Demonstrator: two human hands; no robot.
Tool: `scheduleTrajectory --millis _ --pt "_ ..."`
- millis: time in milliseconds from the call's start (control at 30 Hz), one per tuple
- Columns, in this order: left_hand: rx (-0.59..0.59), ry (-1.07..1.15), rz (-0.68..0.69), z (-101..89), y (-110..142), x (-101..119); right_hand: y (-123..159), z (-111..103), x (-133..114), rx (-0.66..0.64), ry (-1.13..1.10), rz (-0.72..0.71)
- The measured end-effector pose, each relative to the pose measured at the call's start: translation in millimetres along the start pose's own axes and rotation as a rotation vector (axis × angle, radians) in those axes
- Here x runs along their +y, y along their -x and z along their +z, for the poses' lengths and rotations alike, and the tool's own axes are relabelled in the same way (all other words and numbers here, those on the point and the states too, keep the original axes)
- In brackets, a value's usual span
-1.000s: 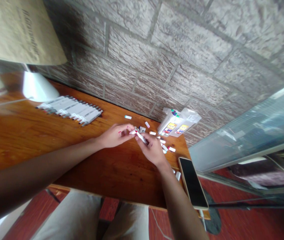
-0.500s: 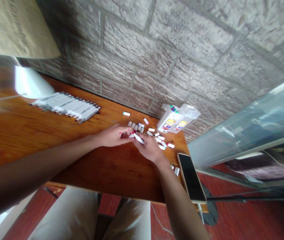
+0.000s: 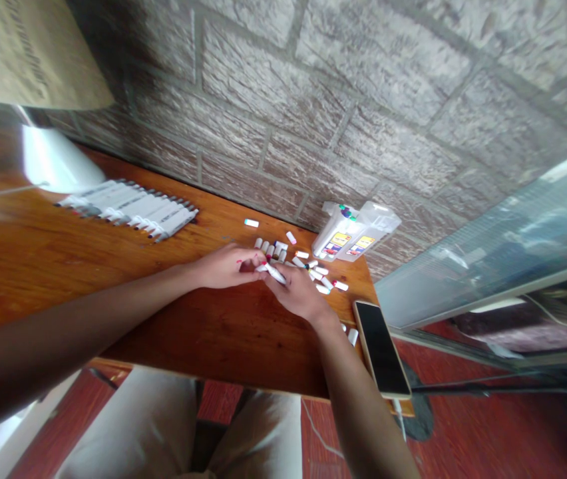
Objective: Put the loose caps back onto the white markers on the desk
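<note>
My right hand [image 3: 299,290] is closed around a white marker [image 3: 275,273], whose red end points left toward my other hand. The thumb and fingers of my left hand [image 3: 226,267] pinch a small white piece at that red end; it looks like a marker cap [image 3: 261,268], partly covered by the fingers. Red marks show on the left hand's skin. Just behind both hands, loose white caps [image 3: 272,251] lie in a group, several of them side by side. More caps [image 3: 327,284] are scattered to the right of the right hand.
A row of white markers [image 3: 134,207] lies at the left, near a lamp [image 3: 56,159]. By the brick wall stands a clear plastic case [image 3: 348,236] with some markers. A phone [image 3: 382,349] with a cable rests on the table's right edge.
The whole view has shifted slightly. Both hands keep nearly the same place and hold, with the marker's red end still at the left fingers.
</note>
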State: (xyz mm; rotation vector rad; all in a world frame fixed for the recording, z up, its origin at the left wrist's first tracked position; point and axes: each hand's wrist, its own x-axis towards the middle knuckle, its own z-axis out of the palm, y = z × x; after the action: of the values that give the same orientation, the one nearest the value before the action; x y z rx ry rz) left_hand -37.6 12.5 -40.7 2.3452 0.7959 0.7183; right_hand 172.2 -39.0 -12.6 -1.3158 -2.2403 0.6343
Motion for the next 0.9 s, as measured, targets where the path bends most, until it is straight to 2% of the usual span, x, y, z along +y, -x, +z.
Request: scheduleTrajectory --millis 900 --pt "-0.038 0.024 0.023 -1.7 -1.2 -3.9 1.8 -0.7 -2.4 -0.026 0.019 -0.033"
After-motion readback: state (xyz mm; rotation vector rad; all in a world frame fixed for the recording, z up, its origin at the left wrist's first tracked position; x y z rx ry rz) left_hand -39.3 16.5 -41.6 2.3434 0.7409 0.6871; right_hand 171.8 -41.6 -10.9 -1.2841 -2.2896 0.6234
